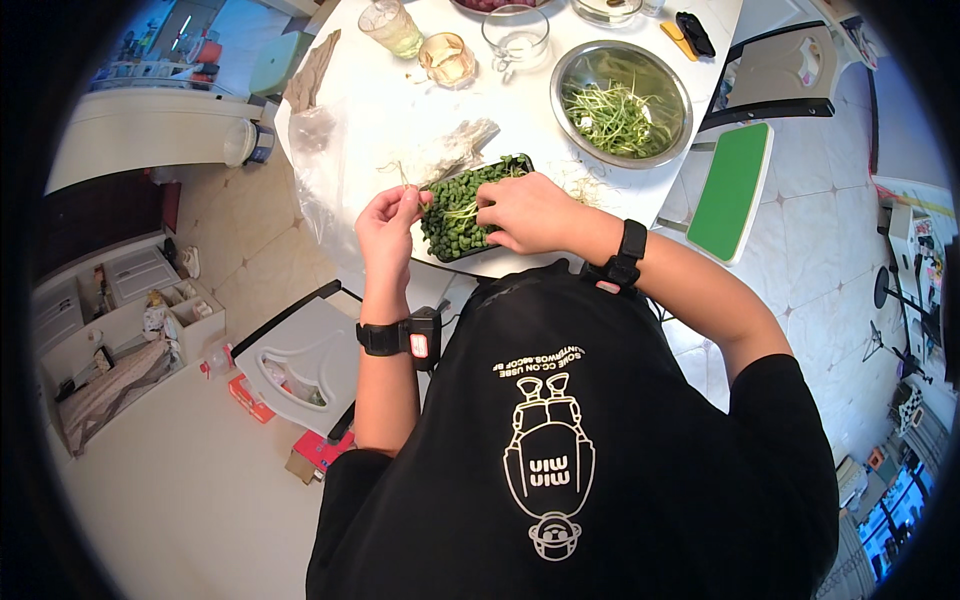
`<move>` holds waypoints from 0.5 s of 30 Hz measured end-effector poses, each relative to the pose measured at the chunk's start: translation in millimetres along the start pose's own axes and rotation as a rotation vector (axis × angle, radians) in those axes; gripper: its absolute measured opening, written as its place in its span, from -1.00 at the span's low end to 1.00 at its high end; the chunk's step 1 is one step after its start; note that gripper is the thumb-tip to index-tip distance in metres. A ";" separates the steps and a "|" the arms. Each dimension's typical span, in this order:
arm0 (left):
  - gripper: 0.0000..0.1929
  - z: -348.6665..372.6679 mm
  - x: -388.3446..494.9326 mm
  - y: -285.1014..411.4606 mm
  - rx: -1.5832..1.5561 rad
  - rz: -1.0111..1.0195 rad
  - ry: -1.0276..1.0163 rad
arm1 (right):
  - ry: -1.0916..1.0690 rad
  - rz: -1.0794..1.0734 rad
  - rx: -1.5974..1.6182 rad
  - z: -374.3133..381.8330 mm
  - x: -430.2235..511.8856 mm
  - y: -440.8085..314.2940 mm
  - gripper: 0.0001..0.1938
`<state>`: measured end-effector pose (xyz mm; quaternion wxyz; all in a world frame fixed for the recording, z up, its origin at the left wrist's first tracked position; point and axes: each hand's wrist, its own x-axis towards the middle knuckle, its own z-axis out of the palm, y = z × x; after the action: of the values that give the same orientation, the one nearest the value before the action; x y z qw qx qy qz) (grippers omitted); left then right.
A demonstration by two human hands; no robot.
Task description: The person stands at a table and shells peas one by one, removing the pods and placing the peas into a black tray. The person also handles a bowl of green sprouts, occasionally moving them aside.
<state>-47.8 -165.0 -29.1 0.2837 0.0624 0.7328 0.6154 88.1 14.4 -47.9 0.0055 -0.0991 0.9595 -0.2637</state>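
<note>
A black tray point(480, 253) full of green leafy sprouts point(459, 229) sits at the table's near edge. My left hand point(390, 217) is at the tray's left end, with thumb and fingertips pinched on a thin sprout point(406, 177) whose pale, stringy end sticks up. From the right, my right hand point(529, 214) reaches over the tray with curled fingers among the sprouts. Its fingertips are partly hidden, so whether they grip any stems cannot be made out. Several pale stems lie across the leaves between my hands. A whitish clump point(461, 148) rests just behind the tray.
A steel bowl point(559, 120) holding picked sprouts stands right of the tray. Beyond are a ribbed glass point(390, 30), an amber cup point(447, 60) and a clear glass cup point(516, 37). Clear plastic point(319, 172) hangs over the left edge. Loose trimmings point(589, 189) lie near my right wrist.
</note>
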 end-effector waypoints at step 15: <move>-0.85 43.2 -40.8 45.2 0.140 -0.002 -0.539 | 0.377 0.333 0.987 -55.4 -26.1 1.7 -0.81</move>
<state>-4.2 -135.0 23.6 0.4641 0.2426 0.6718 0.5239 109.9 48.9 -2.1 -0.0789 0.1172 0.7090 -0.6909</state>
